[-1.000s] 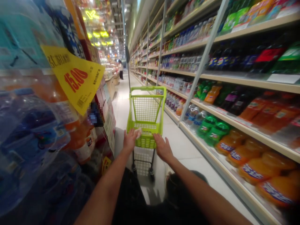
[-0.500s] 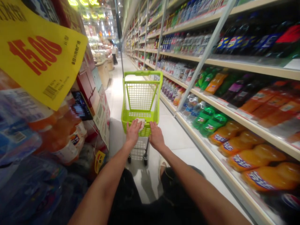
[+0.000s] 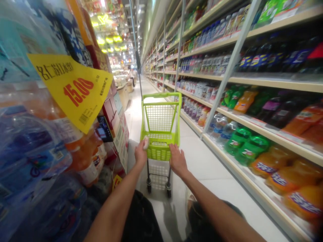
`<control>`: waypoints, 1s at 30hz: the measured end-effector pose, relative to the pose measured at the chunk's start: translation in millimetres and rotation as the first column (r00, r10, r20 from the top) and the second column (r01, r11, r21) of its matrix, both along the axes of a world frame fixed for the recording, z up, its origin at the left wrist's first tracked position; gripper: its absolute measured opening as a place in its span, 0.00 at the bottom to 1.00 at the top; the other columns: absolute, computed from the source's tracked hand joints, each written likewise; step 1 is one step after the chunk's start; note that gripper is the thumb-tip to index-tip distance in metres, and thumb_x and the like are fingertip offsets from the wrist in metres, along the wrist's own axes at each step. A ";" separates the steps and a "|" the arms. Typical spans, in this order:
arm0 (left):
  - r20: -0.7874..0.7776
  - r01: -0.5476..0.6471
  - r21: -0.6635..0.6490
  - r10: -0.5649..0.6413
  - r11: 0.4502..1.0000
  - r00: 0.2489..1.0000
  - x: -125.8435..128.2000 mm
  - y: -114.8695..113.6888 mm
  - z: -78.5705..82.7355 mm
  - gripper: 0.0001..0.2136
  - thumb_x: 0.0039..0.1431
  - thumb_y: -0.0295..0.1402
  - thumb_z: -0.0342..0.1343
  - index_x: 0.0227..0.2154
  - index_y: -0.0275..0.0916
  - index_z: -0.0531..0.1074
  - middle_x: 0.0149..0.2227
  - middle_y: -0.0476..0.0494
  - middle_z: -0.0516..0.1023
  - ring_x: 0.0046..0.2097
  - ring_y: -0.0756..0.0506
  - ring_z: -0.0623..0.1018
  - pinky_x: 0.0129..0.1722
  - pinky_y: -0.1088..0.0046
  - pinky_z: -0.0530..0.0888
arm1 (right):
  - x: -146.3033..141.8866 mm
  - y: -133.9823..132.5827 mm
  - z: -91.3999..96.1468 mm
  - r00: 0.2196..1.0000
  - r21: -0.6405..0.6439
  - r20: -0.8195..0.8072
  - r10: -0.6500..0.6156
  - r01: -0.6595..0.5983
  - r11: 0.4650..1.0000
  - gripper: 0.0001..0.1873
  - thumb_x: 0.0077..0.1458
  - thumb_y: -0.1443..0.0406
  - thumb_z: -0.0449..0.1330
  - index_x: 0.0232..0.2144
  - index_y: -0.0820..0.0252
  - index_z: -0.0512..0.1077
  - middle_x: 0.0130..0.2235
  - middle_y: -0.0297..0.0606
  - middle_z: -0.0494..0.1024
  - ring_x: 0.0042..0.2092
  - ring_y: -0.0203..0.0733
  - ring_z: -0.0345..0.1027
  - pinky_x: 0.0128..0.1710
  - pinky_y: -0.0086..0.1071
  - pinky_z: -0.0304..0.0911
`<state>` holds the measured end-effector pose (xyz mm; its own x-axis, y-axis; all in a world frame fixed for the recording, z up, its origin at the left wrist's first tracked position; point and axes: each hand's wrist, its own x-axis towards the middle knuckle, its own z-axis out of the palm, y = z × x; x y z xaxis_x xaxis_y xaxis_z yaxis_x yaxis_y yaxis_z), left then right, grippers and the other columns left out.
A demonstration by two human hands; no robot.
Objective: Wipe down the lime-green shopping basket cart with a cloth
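Observation:
A lime-green shopping cart [image 3: 160, 117] stands in the aisle just ahead of me, its basket holding nothing that I can see. My left hand [image 3: 140, 154] grips the near left edge of the cart and also pinches a small white crumpled thing [image 3: 146, 143], perhaps a tissue. My right hand [image 3: 177, 161] rests on the near right edge of the cart, fingers curled over the rim.
Shelves of soft-drink bottles [image 3: 252, 148] run along the right. On the left are stacked shrink-wrapped bottle packs [image 3: 37, 151] with a yellow 15.00 price sign [image 3: 75, 90]. The white tiled aisle [image 3: 202, 161] runs ahead; a person [image 3: 131, 74] stands far off.
The view has swung back and up slightly; the price sign looks smaller again. My hands stay on the cart, the left one shifted toward the cart's left corner.

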<state>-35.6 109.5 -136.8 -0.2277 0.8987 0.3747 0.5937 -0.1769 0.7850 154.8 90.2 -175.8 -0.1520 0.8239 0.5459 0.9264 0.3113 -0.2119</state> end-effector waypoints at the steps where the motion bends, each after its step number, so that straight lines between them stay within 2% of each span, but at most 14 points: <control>1: 0.163 0.000 -0.012 0.002 1.000 0.987 7.8 -2.3 -0.8 0.20 0.52 0.21 0.49 0.49 0.40 0.69 0.47 0.43 0.75 0.49 0.43 0.73 0.53 0.61 0.65 | -6.3 -3.5 5.9 0.999 0.030 -0.030 0.025 -0.024 0.999 0.34 0.49 0.73 0.46 0.60 0.67 0.50 0.60 0.50 0.58 0.62 0.51 0.47 0.56 0.52 0.48; 3: 0.266 -0.010 -0.023 0.015 1.000 0.964 23.1 -5.6 -1.5 0.20 0.50 0.23 0.51 0.48 0.39 0.68 0.43 0.43 0.77 0.45 0.44 0.75 0.48 0.65 0.69 | -21.6 -10.7 18.5 0.984 0.095 -0.095 0.150 -0.141 0.986 0.34 0.50 0.71 0.48 0.61 0.65 0.49 0.61 0.49 0.55 0.63 0.50 0.45 0.57 0.52 0.46; 4: 0.435 0.038 -0.040 -0.017 0.998 0.900 29.4 -6.8 -1.0 0.19 0.48 0.23 0.53 0.46 0.38 0.70 0.41 0.44 0.78 0.44 0.44 0.75 0.47 0.67 0.69 | -29.5 -13.7 24.4 0.963 0.116 -0.128 0.236 -0.222 0.968 0.34 0.50 0.70 0.48 0.61 0.65 0.49 0.62 0.49 0.54 0.63 0.49 0.44 0.58 0.51 0.47; 6: 0.691 0.188 -0.055 -0.099 0.981 0.716 37.4 -9.9 1.5 0.14 0.47 0.25 0.55 0.39 0.35 0.73 0.36 0.44 0.79 0.41 0.45 0.76 0.44 0.70 0.70 | -43.2 -17.3 33.3 0.904 0.117 -0.207 0.374 -0.356 0.927 0.34 0.51 0.68 0.49 0.61 0.65 0.49 0.61 0.49 0.54 0.63 0.47 0.45 0.58 0.47 0.49; 8: 0.833 0.352 -0.052 -0.153 0.935 0.531 38.5 -15.6 4.1 0.10 0.46 0.27 0.56 0.35 0.33 0.74 0.33 0.43 0.79 0.39 0.45 0.77 0.42 0.71 0.71 | -51.6 -17.8 37.3 0.860 0.065 -0.296 0.417 -0.417 0.907 0.35 0.50 0.67 0.50 0.61 0.65 0.49 0.61 0.49 0.57 0.62 0.47 0.49 0.57 0.45 0.52; 9: 0.868 0.416 -0.064 -0.155 0.907 0.472 36.9 -19.7 4.6 0.10 0.46 0.28 0.57 0.34 0.32 0.74 0.32 0.42 0.79 0.38 0.45 0.77 0.41 0.72 0.71 | -53.9 -17.3 37.6 0.848 0.024 -0.337 0.410 -0.427 0.904 0.35 0.50 0.67 0.51 0.61 0.66 0.50 0.60 0.49 0.58 0.61 0.46 0.52 0.57 0.43 0.54; 12: 0.934 0.520 -0.168 -0.033 0.838 0.356 30.1 -33.9 2.7 0.10 0.45 0.29 0.57 0.33 0.33 0.73 0.31 0.42 0.79 0.37 0.45 0.78 0.37 0.74 0.71 | -57.7 -15.0 34.7 0.846 -0.105 -0.427 0.318 -0.396 0.912 0.34 0.49 0.66 0.52 0.60 0.65 0.53 0.55 0.47 0.66 0.55 0.46 0.62 0.52 0.39 0.61; 14: 0.950 0.538 -0.209 0.038 0.817 0.311 29.5 -42.1 0.9 0.12 0.49 0.34 0.55 0.35 0.34 0.73 0.32 0.43 0.79 0.38 0.45 0.78 0.35 0.74 0.71 | -61.3 -13.9 32.2 0.850 -0.122 -0.468 0.240 -0.331 0.936 0.31 0.51 0.64 0.52 0.58 0.63 0.55 0.51 0.45 0.71 0.51 0.45 0.66 0.48 0.38 0.64; 16: 0.968 0.532 -0.168 0.036 0.830 0.248 34.2 -47.7 1.7 0.14 0.53 0.40 0.51 0.38 0.37 0.72 0.36 0.43 0.78 0.40 0.46 0.77 0.37 0.73 0.72 | -66.6 -13.2 30.4 0.845 -0.072 -0.503 0.180 -0.249 0.966 0.27 0.53 0.62 0.51 0.56 0.62 0.59 0.49 0.46 0.72 0.50 0.46 0.66 0.48 0.38 0.63; 19: 0.985 0.468 -0.057 -0.026 0.882 0.169 45.3 -53.2 7.5 0.17 0.57 0.43 0.46 0.41 0.37 0.71 0.42 0.43 0.77 0.44 0.46 0.75 0.43 0.72 0.71 | -73.1 -14.2 28.6 0.843 0.008 -0.526 0.116 -0.131 0.991 0.22 0.54 0.61 0.51 0.49 0.63 0.65 0.51 0.49 0.69 0.55 0.47 0.61 0.52 0.40 0.60; 22: 0.995 0.470 0.014 -0.057 0.883 0.079 49.0 -59.3 11.6 0.20 0.59 0.45 0.41 0.42 0.36 0.71 0.44 0.41 0.76 0.46 0.46 0.75 0.46 0.71 0.70 | -72.1 -19.5 23.5 0.888 0.055 -0.438 0.138 -0.127 0.990 0.18 0.53 0.62 0.53 0.46 0.62 0.67 0.55 0.48 0.65 0.58 0.47 0.56 0.54 0.42 0.57; 25: 0.998 0.539 -0.028 -0.006 0.842 0.062 39.6 -65.3 6.8 0.19 0.60 0.43 0.44 0.42 0.35 0.71 0.42 0.41 0.77 0.43 0.46 0.76 0.42 0.72 0.72 | -65.0 -28.8 10.9 0.956 0.058 -0.225 0.189 -0.181 0.982 0.19 0.54 0.65 0.53 0.49 0.59 0.65 0.58 0.48 0.62 0.60 0.52 0.52 0.54 0.51 0.53; 28: 0.984 0.588 -0.172 0.107 0.790 0.144 25.6 -67.4 -5.2 0.13 0.57 0.37 0.52 0.42 0.36 0.72 0.37 0.43 0.79 0.36 0.48 0.78 0.33 0.76 0.72 | -58.3 -37.9 -6.8 0.966 0.027 -0.013 0.258 -0.258 0.966 0.25 0.54 0.68 0.53 0.55 0.57 0.61 0.59 0.48 0.60 0.62 0.53 0.47 0.55 0.55 0.49; 30: 0.969 0.591 -0.243 0.163 0.769 0.186 19.4 -66.5 -13.5 0.12 0.56 0.35 0.54 0.41 0.35 0.72 0.34 0.44 0.79 0.31 0.49 0.78 0.28 0.78 0.71 | -56.7 -41.7 -17.8 0.960 0.028 0.051 0.275 -0.277 0.960 0.27 0.53 0.69 0.53 0.57 0.58 0.58 0.60 0.49 0.58 0.62 0.52 0.45 0.56 0.54 0.47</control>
<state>-16.2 43.0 -150.3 0.1947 0.8857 -0.4215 -0.6099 0.4458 0.6552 98.1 48.5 -193.5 -0.3970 0.7270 0.5602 0.8118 0.5629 -0.1552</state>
